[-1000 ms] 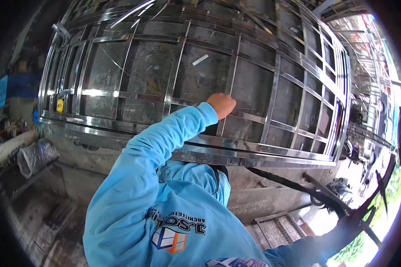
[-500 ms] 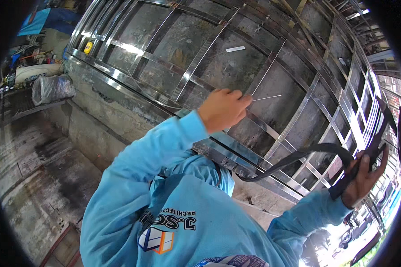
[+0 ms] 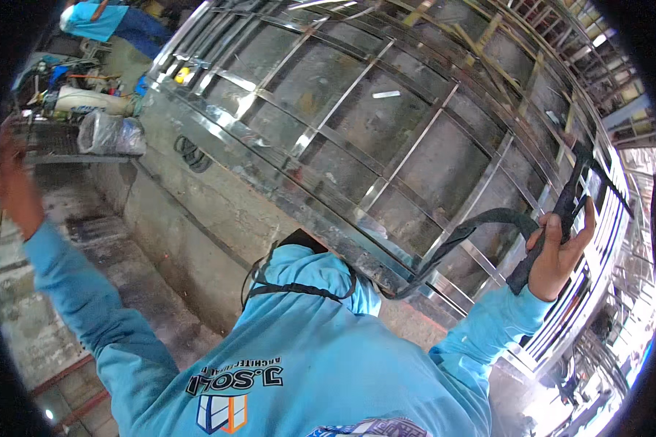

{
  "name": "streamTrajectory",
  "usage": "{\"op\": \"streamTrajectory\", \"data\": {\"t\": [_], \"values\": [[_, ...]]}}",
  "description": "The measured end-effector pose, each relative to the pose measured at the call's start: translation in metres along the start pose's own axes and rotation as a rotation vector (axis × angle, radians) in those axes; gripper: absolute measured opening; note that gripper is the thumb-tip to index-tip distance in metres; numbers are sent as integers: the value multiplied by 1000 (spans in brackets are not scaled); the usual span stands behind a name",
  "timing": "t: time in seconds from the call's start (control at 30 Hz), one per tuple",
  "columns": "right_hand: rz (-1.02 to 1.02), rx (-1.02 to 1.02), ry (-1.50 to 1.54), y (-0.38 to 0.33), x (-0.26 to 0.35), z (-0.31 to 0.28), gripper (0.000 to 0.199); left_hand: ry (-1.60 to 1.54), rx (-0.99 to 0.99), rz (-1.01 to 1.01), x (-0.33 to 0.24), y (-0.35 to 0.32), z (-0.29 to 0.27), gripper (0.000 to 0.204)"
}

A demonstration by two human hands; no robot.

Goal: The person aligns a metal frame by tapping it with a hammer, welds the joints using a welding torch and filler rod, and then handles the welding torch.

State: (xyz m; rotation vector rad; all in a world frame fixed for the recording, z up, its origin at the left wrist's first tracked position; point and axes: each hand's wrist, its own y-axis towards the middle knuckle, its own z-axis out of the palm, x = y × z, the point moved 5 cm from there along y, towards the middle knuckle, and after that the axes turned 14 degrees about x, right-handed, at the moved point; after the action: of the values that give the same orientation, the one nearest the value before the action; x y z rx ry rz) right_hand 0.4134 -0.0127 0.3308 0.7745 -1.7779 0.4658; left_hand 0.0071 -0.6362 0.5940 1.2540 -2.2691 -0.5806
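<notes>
My right hand [image 3: 557, 258] grips a black welding torch [image 3: 567, 195] on the right side, held above the shiny metal grid frame [image 3: 410, 159]. From this hand a thick black sleeved cable [image 3: 481, 221] arches left and drops past the frame's near edge. My left hand [image 3: 16, 178] is stretched far out to the left, close to the dark rim of the picture. Motion smears its fingers, and I can make out nothing in them. A bench with a plastic-wrapped bundle [image 3: 111, 135] lies just beyond it.
A small yellow object [image 3: 182, 74] rests at the frame's far left end, and a pale flat strip [image 3: 386, 95] lies among the bars. A dark cable coil [image 3: 191, 154] sits on the concrete ledge. Another person in a blue shirt [image 3: 98, 22] is at upper left.
My left hand, which held a thin rod over the frame, has swung far left; the rod no longer shows. My right hand has shifted slightly left and up with the torch.
</notes>
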Motion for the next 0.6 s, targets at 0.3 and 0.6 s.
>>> {"op": "streamTrajectory", "data": {"t": [0.3, 0.6], "values": [[17, -47, 46, -40, -19, 11, 64, -795, 850, 85, -313, -210, 297, 37], [26, -65, -133, -91, -29, -7, 66, -621, 802, 1377, -422, -263, 339, 40]]}}
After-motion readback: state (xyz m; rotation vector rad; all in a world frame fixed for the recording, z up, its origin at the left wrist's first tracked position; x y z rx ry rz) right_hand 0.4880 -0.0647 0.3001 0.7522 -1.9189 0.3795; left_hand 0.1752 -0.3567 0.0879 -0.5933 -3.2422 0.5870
